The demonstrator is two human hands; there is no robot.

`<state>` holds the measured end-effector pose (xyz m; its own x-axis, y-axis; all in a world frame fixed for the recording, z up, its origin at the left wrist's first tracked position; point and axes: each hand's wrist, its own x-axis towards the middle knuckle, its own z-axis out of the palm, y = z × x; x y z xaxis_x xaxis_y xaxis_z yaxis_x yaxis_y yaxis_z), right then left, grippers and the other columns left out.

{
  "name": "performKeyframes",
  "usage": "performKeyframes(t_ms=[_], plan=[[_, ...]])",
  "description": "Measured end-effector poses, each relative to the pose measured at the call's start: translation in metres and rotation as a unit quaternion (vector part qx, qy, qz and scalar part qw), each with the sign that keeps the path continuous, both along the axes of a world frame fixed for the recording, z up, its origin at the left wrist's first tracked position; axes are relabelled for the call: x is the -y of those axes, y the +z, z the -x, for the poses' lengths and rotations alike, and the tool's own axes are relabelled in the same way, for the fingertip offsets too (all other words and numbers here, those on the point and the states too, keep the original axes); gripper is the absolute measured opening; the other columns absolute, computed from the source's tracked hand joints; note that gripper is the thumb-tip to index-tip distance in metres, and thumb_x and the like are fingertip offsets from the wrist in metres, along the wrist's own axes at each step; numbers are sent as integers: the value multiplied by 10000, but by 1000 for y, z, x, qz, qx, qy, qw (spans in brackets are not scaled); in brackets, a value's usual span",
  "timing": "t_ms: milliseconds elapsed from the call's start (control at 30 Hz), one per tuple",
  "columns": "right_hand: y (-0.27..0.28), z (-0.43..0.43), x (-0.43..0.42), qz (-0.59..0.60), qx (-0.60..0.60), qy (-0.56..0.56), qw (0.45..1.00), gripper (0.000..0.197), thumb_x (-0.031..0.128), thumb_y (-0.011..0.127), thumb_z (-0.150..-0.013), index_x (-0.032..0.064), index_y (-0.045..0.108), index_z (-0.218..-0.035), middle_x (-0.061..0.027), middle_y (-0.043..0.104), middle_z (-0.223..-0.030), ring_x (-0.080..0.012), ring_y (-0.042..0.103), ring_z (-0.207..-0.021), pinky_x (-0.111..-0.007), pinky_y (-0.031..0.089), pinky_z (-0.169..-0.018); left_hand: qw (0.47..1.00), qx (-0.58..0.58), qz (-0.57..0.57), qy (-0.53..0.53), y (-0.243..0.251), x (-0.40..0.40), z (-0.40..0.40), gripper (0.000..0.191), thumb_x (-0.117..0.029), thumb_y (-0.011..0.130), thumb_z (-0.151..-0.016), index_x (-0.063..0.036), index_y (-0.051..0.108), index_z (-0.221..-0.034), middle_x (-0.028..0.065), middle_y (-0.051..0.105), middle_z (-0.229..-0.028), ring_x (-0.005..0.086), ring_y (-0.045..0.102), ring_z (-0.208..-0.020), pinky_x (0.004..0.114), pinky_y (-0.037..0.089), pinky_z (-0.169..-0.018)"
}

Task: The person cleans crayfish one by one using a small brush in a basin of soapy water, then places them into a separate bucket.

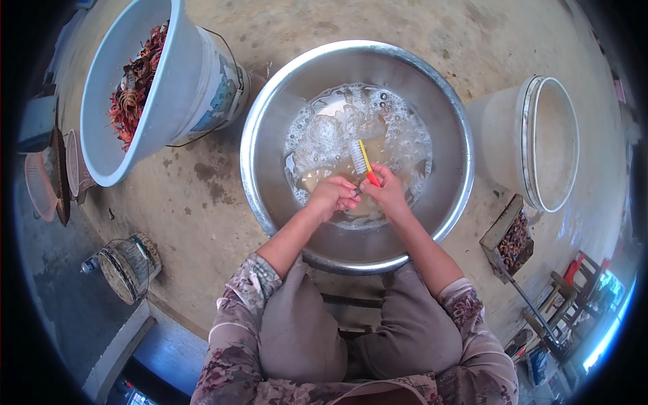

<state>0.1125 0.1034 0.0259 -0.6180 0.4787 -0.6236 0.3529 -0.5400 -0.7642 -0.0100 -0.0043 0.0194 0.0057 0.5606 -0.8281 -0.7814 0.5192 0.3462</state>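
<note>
A large stainless steel basin [268, 202] stands before my knees, with cloudy, foamy water [324, 134] in its bottom. Over the water my right hand [389, 191] grips a scrubbing brush [363, 158] by its red handle; its back is yellow and its white bristles face left. My left hand [329, 196] is just beside it, fingers pinched on a small dark object [357, 192]. Too little of that object shows to name it, and the right fingers seem to touch it too.
At the left, a pale blue tub [174, 96] of red crayfish or crayfish shells [134, 91] leans on a bucket [223, 86]. A white bucket [526, 142] stands right, near a long-handled dustpan [498, 228] of reddish scraps. A dirty small bucket [136, 263] sits lower left.
</note>
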Motion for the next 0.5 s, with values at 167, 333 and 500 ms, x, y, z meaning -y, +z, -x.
performKeyframes(t_ms=[167,333,500], plan=[[-43,-18,-5,-383,145,122,904,387,113,497,-790,41,428,-1164,-165,567,-849,-294,562,-727,-334,440,-665,983,-73,133,105,-26,-3,-7,57,14,526,-731,20,526,-788,136,599,-675,154,552,-461,231,370,-359],[9,-16,40,-387,86,233,888,348,128,404,-826,89,444,-1169,-220,553,-853,-359,546,-777,-421,414,-701,961,-188,143,141,-38,0,-16,32,39,506,-713,28,534,-723,128,576,-637,160,537,-448,250,409,-381],[7,-7,32,-252,120,234,931,352,137,395,-836,84,437,-1181,-225,541,-903,-361,525,-834,-389,405,-728,952,-224,133,158,-40,-3,-19,48,34,507,-704,29,555,-708,101,570,-645,138,520,-474,239,416,-422]])
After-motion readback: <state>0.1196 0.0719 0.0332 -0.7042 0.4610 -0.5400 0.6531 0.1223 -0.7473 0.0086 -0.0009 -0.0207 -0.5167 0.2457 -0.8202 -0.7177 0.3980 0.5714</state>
